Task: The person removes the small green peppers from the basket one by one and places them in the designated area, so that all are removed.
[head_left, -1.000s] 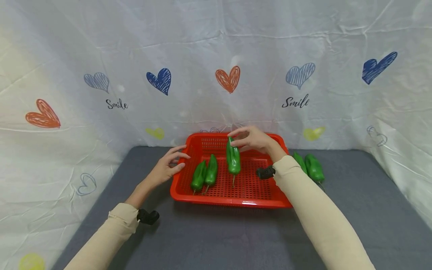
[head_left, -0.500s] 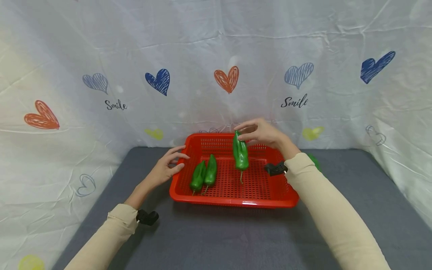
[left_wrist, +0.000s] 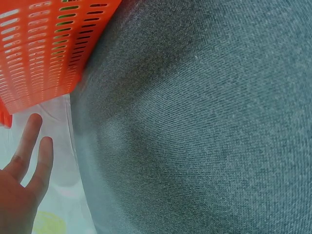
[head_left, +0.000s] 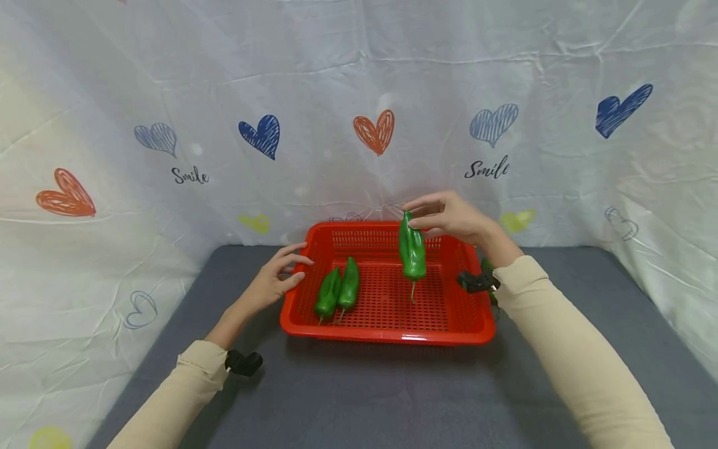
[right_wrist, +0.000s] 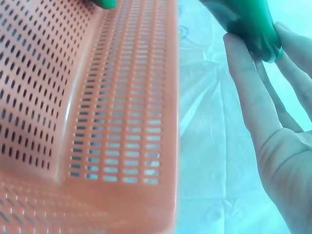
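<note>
Your R hand [head_left: 455,217] pinches a green chili pepper [head_left: 413,252] by its tip, stem [head_left: 413,292] hanging below; your L hand [head_left: 273,282], fingers spread, grips nothing beside the red plastic basket [head_left: 387,337] b/w your hands. Risk: pepper may slip, b/c tapered, glossy tip gives little hold.
</note>
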### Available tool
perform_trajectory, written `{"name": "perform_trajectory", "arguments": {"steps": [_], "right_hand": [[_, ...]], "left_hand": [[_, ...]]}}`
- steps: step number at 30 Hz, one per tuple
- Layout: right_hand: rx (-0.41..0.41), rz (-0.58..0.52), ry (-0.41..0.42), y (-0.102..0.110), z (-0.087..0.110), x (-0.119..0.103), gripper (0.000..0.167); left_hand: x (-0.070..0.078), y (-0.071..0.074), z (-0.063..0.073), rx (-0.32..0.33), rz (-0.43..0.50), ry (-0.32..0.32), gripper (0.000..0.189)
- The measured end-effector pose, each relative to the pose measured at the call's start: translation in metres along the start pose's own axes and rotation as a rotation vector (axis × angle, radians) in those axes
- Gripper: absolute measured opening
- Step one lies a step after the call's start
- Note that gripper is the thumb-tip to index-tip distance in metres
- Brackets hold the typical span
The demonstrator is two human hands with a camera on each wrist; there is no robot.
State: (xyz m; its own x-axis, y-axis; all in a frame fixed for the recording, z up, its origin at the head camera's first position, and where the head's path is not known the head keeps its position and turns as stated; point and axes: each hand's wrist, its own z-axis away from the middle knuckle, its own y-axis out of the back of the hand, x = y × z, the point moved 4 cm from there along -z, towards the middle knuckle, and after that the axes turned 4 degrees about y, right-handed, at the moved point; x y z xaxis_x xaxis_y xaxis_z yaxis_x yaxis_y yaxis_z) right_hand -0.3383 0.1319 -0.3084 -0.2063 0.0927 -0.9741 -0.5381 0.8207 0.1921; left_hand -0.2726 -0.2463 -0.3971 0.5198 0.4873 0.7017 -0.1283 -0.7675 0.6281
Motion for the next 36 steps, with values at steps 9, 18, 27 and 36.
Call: {"name": "perform_trajectory", "arguments": {"steps": [9,18,27,36], "right_hand": [[0.041,0.052,0.015,0.019,0.017,-0.002,0.038],[0.096,0.062,-0.010,0.036,0.033,-0.004,0.039],[0.123,0.058,-0.030,0.053,0.049,-0.005,0.038],[0.123,0.026,-0.030,0.068,0.064,-0.009,0.033]], "left_hand": [[0.002,0.000,0.001,-0.009,0.028,0.002,0.025],[0.000,0.000,0.000,-0.010,0.031,0.003,0.026],[0.000,0.000,-0.001,-0.004,0.032,-0.017,0.027],[0.001,0.000,-0.001,-0.003,0.033,-0.018,0.026]]}}
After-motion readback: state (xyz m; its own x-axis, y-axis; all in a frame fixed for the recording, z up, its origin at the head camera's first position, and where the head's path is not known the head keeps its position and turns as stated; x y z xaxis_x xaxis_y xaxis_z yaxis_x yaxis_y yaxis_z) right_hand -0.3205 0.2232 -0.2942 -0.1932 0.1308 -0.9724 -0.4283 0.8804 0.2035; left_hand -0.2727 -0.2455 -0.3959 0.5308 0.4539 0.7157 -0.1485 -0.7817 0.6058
